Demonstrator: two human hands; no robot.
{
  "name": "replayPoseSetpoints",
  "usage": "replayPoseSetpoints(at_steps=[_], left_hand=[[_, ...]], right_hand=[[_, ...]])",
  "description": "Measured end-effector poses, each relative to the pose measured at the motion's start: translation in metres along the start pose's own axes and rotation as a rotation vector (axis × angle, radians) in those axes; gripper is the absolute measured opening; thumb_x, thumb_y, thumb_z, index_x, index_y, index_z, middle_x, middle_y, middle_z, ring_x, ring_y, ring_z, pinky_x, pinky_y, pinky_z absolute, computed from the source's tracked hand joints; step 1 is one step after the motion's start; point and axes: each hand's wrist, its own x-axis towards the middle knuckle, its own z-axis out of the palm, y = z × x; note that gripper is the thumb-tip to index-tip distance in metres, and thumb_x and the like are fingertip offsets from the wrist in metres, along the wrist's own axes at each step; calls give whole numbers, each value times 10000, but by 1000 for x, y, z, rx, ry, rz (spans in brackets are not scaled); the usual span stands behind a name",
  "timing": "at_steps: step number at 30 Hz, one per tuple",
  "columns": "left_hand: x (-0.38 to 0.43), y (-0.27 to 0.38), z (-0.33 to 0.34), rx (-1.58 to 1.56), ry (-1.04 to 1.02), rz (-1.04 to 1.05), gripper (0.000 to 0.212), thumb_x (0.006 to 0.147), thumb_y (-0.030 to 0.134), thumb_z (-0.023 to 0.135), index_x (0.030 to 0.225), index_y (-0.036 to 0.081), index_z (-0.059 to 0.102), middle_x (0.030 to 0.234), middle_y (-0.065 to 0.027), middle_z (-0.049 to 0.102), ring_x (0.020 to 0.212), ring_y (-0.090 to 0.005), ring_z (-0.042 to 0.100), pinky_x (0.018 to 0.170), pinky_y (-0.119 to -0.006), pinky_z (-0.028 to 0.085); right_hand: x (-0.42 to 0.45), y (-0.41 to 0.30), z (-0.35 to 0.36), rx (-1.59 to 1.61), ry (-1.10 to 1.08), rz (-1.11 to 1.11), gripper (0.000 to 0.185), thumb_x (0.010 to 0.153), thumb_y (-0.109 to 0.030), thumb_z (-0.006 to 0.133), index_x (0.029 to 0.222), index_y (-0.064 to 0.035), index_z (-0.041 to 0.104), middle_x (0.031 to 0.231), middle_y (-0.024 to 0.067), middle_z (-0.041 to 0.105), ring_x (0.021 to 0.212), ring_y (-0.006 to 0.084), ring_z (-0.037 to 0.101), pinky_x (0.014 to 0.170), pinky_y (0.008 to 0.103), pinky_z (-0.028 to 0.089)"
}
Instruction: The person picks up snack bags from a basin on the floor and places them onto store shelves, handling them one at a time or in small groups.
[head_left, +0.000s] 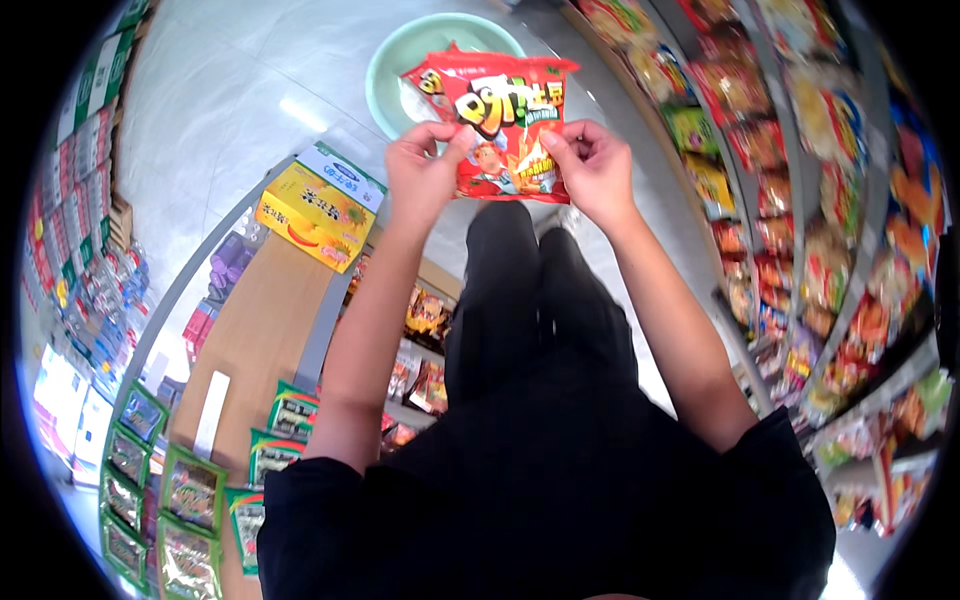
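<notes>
A red snack bag is stretched upright between my two hands, its printed front towards me. My left hand pinches its left edge between thumb and fingers. On the opposite edge, my right hand grips it the same way. Part of a second red snack bag shows behind the upper left corner; whether I hold it too, I cannot tell. Beyond the bags, a pale green plastic basin stands on the floor, with much of its inside hidden.
Left of me runs a wood-topped display shelf bearing a yellow carton and green-edged packets. Bagged snacks fill the tiered rack on my right. Stacked boxed goods stand at far left. Grey tiled floor lies ahead.
</notes>
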Motion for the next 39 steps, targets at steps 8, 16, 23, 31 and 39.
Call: replayPoseSetpoints(at_steps=[8,16,23,31,39], left_hand=[[-95,191,49,-114,-385,293,114,778,23,778,829,-42,700,768,-40,673,692,-67,581,656,-202,465],[-152,258,133,-39,-796,438,121,775,14,786,800,-44,683,746,-26,649,666,-55,541,617,-204,436],[-213,287,200,136,-1148,518,104,786,1,766,793,-43,673,739,-9,634,677,-48,534,623,-200,428],[-367,224,311,305,-1490,600,116,775,-38,739,754,-29,626,751,-24,626,724,-84,557,687,-235,449],[-490,171,392,260,-1726,592,126,780,-80,710,730,-40,601,730,-44,599,677,-85,529,630,-225,414]], right_hand=[[-149,-117,-94,179,286,-318,182,866,-138,730,831,19,645,647,-14,627,512,-6,504,446,167,384],[-258,-131,-149,306,714,-468,155,858,-108,733,857,26,656,728,27,669,570,5,559,492,158,440],[-338,-109,-161,407,1080,-533,136,865,-91,722,806,3,643,697,-21,630,560,-21,502,475,158,381],[-467,-6,-231,469,1480,-465,158,857,-94,729,750,-27,633,648,-45,585,543,-7,496,456,188,382],[-554,63,-277,680,1625,-472,193,880,-127,714,755,-14,619,649,-51,566,539,-14,470,463,176,363]])
